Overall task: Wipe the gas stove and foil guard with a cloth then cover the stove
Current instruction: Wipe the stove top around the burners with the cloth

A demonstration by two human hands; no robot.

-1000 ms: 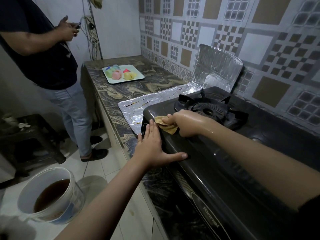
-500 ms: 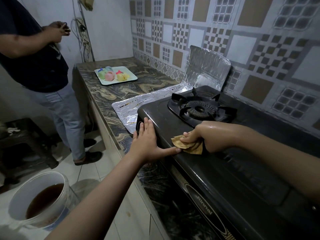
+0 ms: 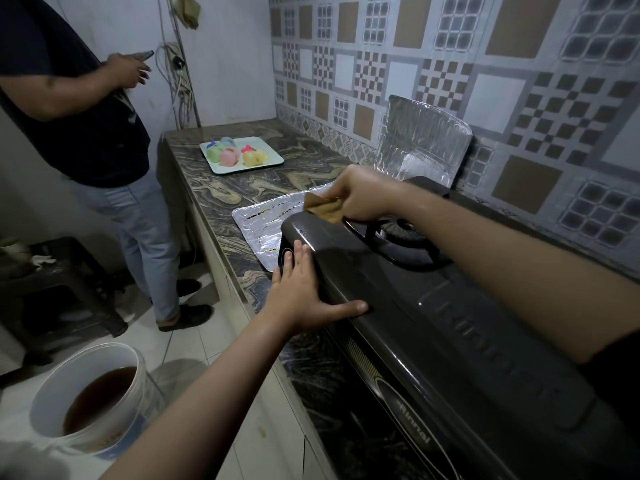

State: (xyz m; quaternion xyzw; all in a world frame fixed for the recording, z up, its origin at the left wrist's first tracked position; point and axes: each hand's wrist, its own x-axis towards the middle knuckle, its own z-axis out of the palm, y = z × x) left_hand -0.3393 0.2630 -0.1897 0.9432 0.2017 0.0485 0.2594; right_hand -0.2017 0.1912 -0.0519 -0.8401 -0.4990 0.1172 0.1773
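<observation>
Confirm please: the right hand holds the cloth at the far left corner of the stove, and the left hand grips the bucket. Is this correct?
Not quite. The head view shows the left hand resting flat on the stove's near left edge; the bucket stands on the floor untouched. The right hand does hold the cloth at the far left corner.
</observation>
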